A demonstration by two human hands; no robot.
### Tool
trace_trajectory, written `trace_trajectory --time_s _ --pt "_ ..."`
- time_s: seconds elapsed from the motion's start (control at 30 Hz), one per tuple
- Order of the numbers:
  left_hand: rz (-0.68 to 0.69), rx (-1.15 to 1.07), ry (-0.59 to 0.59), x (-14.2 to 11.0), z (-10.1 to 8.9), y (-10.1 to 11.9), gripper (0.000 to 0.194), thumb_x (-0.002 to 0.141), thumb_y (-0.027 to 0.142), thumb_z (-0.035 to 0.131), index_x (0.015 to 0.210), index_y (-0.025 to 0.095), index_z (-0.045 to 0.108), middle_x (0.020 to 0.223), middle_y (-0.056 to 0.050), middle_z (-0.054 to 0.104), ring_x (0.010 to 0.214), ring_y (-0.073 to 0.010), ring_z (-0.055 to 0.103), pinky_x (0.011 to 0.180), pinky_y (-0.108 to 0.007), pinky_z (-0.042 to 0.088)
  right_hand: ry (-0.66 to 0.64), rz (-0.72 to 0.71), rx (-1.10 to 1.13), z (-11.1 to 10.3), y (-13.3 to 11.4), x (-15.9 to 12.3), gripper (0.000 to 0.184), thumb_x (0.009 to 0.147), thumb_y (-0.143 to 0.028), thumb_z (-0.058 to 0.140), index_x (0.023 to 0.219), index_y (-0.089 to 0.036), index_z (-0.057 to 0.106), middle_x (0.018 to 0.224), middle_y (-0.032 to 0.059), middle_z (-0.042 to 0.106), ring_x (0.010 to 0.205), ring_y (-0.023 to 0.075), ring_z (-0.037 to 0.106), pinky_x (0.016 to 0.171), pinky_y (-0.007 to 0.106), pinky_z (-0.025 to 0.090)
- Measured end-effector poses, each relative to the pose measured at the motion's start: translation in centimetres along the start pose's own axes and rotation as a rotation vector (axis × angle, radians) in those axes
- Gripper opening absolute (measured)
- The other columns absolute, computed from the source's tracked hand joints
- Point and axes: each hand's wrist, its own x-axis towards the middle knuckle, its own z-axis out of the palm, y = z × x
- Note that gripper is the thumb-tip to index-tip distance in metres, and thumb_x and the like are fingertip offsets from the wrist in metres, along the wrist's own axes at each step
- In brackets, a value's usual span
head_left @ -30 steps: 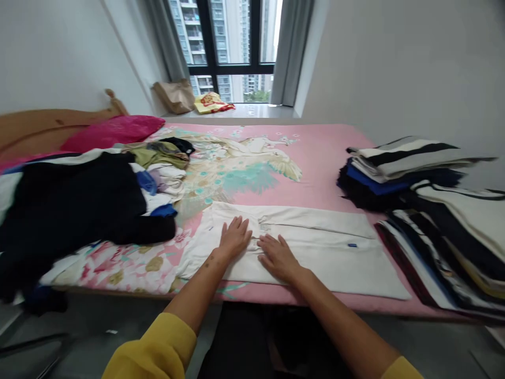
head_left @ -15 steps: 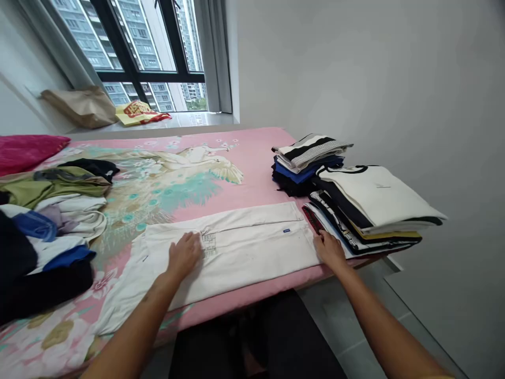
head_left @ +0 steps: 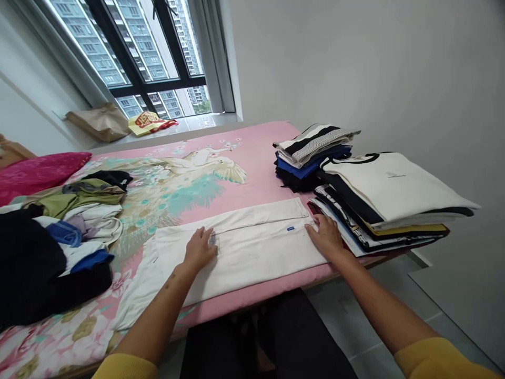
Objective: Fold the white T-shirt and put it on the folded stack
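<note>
Rests left hand (head_left: pixel 199 249), thumb and fingers parted, on white garment (head_left: pixel 256 258), folded along near edge of bed (head_left: pixel 262 189); has right hand (head_left: pixel 326 235) likewise spread at its right end. Cannot read small blue tag (head_left: pixel 291 229), grey print (head_left: pixel 214 240) partly hidden by left hand, or red lettering on yellow bag (head_left: pixel 147 121). Sees clothes pile (head_left: pixel 29 271) cut off at left.

Yellow sleeves (head_left: pixel 434 359) and black trousers (head_left: pixel 303 337) were worn; the left forearm (head_left: pixel 155 310) was marked with a few small dark spots (head_left: pixel 169 282).
</note>
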Motion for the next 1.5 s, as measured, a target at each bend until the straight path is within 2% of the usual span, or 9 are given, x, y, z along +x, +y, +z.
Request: trace_trajectory --time_s 0.17,0.33,0.53,0.7,0.83,1.0,1.27,1.4,1.5 --pt "-0.038 0.035 -0.032 -0.2 -0.5 0.1 0.063 0.075 0.017 0.046 0.136 0.022 0.035 0.139 -0.011 0.042 0.118 -0.0251 0.048 0.092 -0.038 0.043 -0.016 -0.353 -0.077 0.2 -4.3 0.4 0.032 0.084 -0.032 0.049 0.113 -0.019 0.054 0.115 0.0104 0.055 0.11 0.0254 0.041 0.093 0.036 0.028" --pt "-0.081 0.077 -0.015 0.8 -0.5 1.1 0.053 0.078 0.011 0.04 0.13 0.022 0.039 0.129 -0.013 0.05 0.113 -0.0266 0.048 0.087 -0.041 0.042 -0.162 -0.492 -0.291 1.3 -6.9 2.4 0.026 0.083 -0.018 0.045 0.105 -0.019 0.058 0.105 0.0113 0.059 0.104 0.0249 0.043 0.09 0.038 0.025" --pt "-0.076 0.112 -0.031 1.5 -0.9 0.6 0.033 0.081 0.015 0.038 0.111 0.019 0.051 0.112 -0.014 0.056 0.101 -0.0283 0.052 0.079 -0.042 0.043 -0.161 -0.47 -0.386 1.0 -4.6 5.0 0.024 0.086 -0.015 0.039 0.091 -0.015 0.062 0.093 0.0133 0.061 0.092 0.0236 0.049 0.086 0.039 0.026" --pt "0.014 0.139 -0.074 2.5 -0.9 0.8 0.029 0.081 0.012 0.041 0.107 0.016 0.054 0.11 -0.015 0.054 0.106 -0.0267 0.049 0.085 -0.039 0.041 -0.15 -0.45 -0.297 0.5 -2.8 5.8 0.021 0.08 -0.018 0.047 0.094 -0.016 0.061 0.098 0.0105 0.061 0.098 0.0221 0.046 0.085 0.033 0.027" --pt "0.034 0.152 -0.084 3.2 -0.7 0.8 0.032 0.083 0.008 0.037 0.11 0.015 0.052 0.112 -0.015 0.052 0.108 -0.026 0.046 0.083 -0.037 0.042 -0.242 -0.565 -0.272 1.0 -3.4 5.4 0.032 0.075 -0.017 0.052 0.105 -0.02 0.058 0.108 0.0076 0.058 0.104 0.0206 0.045 0.088 0.032 0.027" --pt "0.03 0.155 -0.061 3.3 -0.9 -0.2 0.033 0.083 0.011 0.037 0.111 0.019 0.053 0.111 -0.013 0.054 0.107 -0.0258 0.045 0.084 -0.038 0.042 -0.209 -0.522 -0.384 1.4 -4.6 6.2 0.023 0.082 -0.015 0.044 0.098 -0.016 0.06 0.098 0.0119 0.058 0.095 0.0232 0.048 0.079 0.035 0.028" --pt "0.053 0.029 0.001 2.5 -0.4 -1.1 0.042 0.077 0.015 0.045 0.116 0.024 0.058 0.119 -0.006 0.06 0.11 -0.0251 0.05 0.092 -0.036 0.041 -0.161 -0.493 -0.429 0.9 -2.7 7.8 0.023 0.083 -0.016 0.044 0.094 -0.014 0.063 0.097 0.0144 0.057 0.096 0.0259 0.045 0.08 0.038 0.027" --pt "0.008 -0.104 0.044 3.5 -0.6 -3.1 0.041 0.08 0.02 0.041 0.116 0.023 0.062 0.12 -0.003 0.062 0.111 -0.0191 0.055 0.096 -0.028 0.041 -0.161 -0.412 -0.367 0.6 -2.8 7.2 0.024 0.078 -0.01 0.046 0.091 -0.014 0.065 0.096 0.0153 0.059 0.099 0.0275 0.047 0.089 0.044 0.026" --pt "-0.031 -0.179 0.09 4.4 -0.8 -5.3 0.043 0.083 0.019 0.034 0.115 0.021 0.063 0.116 -0.003 0.065 0.108 -0.016 0.058 0.096 -0.027 0.042 -0.161 -0.416 -0.212 0.4 -5.2 6.7 0.028 0.076 -0.01 0.047 0.097 -0.014 0.065 0.101 0.0128 0.061 0.102 0.0248 0.048 0.094 0.04 0.029"
